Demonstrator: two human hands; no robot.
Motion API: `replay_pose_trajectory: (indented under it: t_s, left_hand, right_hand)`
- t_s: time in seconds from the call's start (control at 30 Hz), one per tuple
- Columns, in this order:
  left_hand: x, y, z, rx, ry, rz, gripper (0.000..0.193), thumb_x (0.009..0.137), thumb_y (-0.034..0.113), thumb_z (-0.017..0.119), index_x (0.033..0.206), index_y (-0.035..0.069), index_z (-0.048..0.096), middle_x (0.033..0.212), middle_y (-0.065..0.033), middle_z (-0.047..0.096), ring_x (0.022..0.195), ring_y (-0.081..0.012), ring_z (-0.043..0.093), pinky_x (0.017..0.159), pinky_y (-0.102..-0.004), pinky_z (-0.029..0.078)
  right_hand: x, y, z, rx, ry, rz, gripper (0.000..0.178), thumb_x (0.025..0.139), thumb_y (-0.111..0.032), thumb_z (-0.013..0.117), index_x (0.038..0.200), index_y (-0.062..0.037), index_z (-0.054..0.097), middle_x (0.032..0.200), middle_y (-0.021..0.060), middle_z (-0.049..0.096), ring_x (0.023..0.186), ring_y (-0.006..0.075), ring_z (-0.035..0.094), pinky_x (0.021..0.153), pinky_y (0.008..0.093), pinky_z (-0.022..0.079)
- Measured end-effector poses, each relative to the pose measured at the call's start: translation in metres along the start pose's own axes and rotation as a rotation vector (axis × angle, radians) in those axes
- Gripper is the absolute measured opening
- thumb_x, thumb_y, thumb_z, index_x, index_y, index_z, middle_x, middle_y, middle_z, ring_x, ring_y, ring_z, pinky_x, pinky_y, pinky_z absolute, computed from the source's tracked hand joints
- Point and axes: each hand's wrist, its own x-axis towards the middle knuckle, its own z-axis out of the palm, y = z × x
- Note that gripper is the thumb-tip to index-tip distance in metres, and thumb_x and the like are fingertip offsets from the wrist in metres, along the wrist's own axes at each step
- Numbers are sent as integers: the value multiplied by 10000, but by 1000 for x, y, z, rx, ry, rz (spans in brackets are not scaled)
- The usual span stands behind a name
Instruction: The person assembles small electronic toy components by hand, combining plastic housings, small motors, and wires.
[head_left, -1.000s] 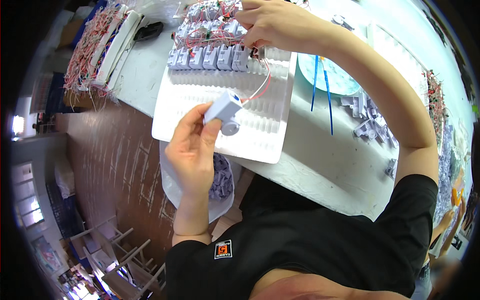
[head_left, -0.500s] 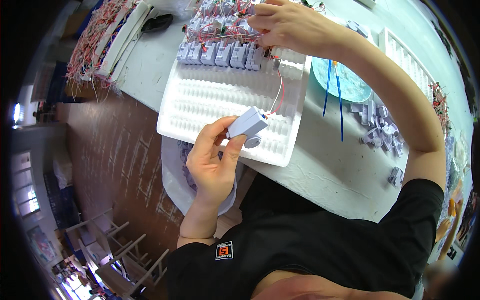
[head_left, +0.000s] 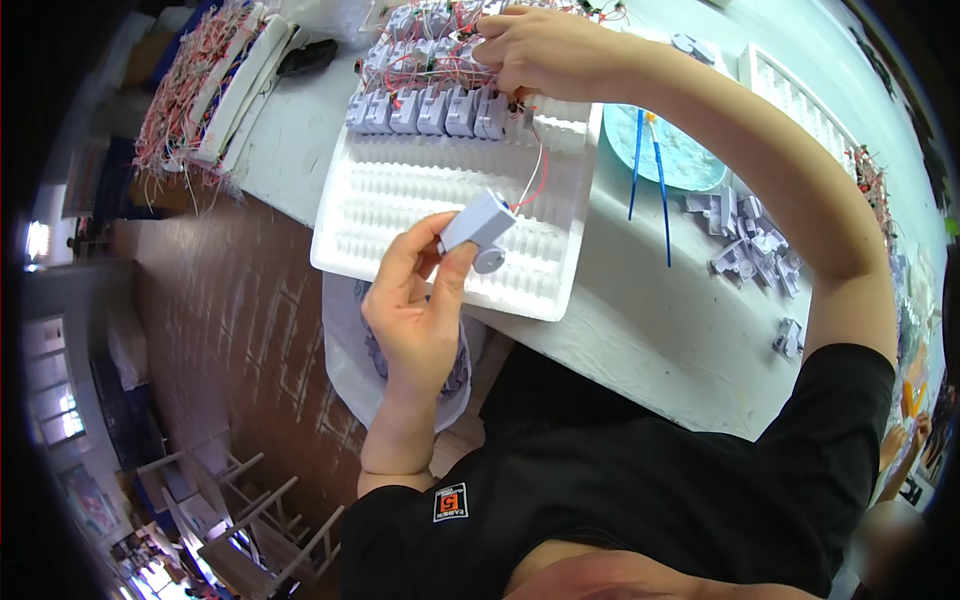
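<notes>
My left hand (head_left: 408, 318) pinches a small pale grey plastic housing (head_left: 476, 222) with a round wheel-like part, between thumb and fingers over the white ribbed foam tray (head_left: 440, 282). A red and a white wire (head_left: 541, 172) run from the housing's end up to a small dark part (head_left: 527, 117). Over the tray's far end, my right hand (head_left: 530, 52) has its fingers curled down among wires; what they grip is hidden. Beside it stands a row of similar grey housings (head_left: 431, 112), with more wired housings (head_left: 425, 55) behind.
A turquoise dish (head_left: 690, 165) with two blue sticks (head_left: 660, 195) lies right of the tray. Loose grey plastic parts (head_left: 750, 245) are piled nearer me. Stacked trays of wired parts (head_left: 215, 90) stand at far left. A lined bag (head_left: 350, 345) hangs below the table edge.
The tray and table appear shifted slightly left and up in view. Both hands keep nearly the same pose, the left still pinching the housing, the right still among the wires.
</notes>
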Motion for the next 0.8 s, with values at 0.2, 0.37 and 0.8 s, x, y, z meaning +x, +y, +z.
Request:
replay_pose_trajectory:
  t_s: [0.2,0.37,0.8]
  left_hand:
    - [49,10,1,-25,-2,-23,242,975,46,707,1186,-63,664,985,-49,666,860,-81,615,759,-227,493]
    - [81,13,21,-8,10,51,230,960,37,718,1163,-63,677,991,-64,682,888,-95,669,745,-223,531]
    - [96,12,46,674,-138,243,201,933,78,749,1099,-33,727,958,-84,733,837,-121,699,736,-253,552]
  right_hand:
    - [-8,-42,-60,382,284,350,90,807,-132,695,772,-61,740,958,121,665,1079,323,585,929,424,485]
    - [-36,-59,-70,488,-14,374,496,803,-133,755,1277,-28,656,1261,107,604,1284,278,489,1077,385,426]
    - [-38,-30,-12,83,309,350,98,732,-116,721,746,-19,729,884,142,666,973,333,612,865,435,501]
